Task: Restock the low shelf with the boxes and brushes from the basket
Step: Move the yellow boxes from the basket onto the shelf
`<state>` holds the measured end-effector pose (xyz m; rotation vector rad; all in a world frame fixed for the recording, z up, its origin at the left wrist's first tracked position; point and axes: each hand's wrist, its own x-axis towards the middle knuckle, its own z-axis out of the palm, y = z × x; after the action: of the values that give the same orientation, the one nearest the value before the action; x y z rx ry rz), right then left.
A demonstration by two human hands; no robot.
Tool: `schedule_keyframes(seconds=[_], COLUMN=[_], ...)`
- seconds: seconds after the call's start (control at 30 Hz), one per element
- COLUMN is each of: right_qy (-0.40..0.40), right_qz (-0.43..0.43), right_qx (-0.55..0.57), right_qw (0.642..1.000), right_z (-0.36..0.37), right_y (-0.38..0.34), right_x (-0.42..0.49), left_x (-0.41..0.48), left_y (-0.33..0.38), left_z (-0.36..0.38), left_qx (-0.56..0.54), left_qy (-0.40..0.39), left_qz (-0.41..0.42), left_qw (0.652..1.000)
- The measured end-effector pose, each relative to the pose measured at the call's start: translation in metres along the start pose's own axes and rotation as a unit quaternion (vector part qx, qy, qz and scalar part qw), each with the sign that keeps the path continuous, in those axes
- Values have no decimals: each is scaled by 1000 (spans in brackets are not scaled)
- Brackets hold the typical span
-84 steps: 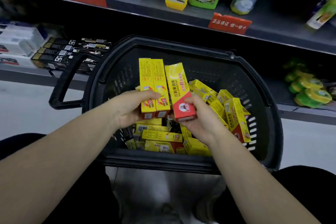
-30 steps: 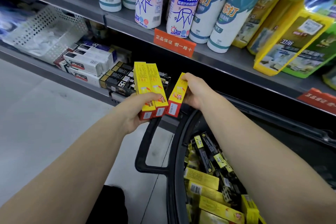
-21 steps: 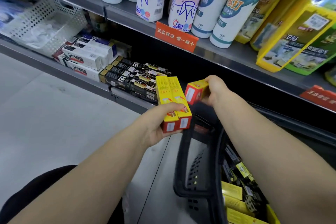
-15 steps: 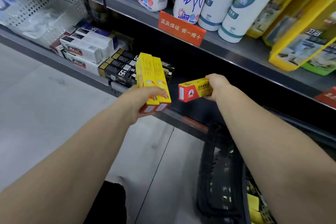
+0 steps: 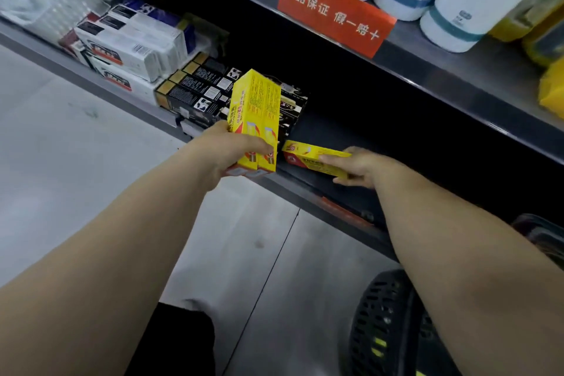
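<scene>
Down at the low dark metal shelf, both hands were busy and well apart from each other. The left hand gripped a pair of long yellow cardboard boxes, pressed side by side and standing nearly upright, red ends down, with the thumb curled over their front faces. They hung just in front of a row of black cartons lying on the same shelf. To the left of those lay a stack of white cartons.

The right hand pinched a single yellow box with a red end, laid flat and lengthwise at the shelf's front edge, red end pointing toward the pair. Whether it already rested on the shelf could not be told.

The black perforated plastic basket sat at the lower right, under the right forearm. On the shelf above stood an orange paper sign and white bottles with teal bands.
</scene>
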<state>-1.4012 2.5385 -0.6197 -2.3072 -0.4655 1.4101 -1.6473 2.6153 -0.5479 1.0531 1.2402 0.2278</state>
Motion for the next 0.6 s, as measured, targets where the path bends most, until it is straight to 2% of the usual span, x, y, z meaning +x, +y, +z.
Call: schedule_keyframes(seconds=[0.1,0.17,0.23,0.3,0.5,0.6], right_qy=[-51,-39,14,26,12,11], right_qz=[-18,-43,-101,-136,-133,-130], right_qx=[-105,-225,-406,-486,-504,-461], right_qw=[993,973,908,863,854,878], right_z=[-1,-1,2,11,21,18], right_y=[7,11,12,12,15,14], right_x=[3,7,12,15,24,21], left_x=[7,10,13,17,18,18], left_y=[3,4,5,6,5,6], left_z=[3,5,6,7,5,5], left_qx=[0,0,-17,-27,-7,-4], left_qy=[3,-4,-7,-1,-19,-26], left_qz=[1,-3,-6,-2,-10,-12], left_qw=[1000,1000,1000,1000,1000,1000])
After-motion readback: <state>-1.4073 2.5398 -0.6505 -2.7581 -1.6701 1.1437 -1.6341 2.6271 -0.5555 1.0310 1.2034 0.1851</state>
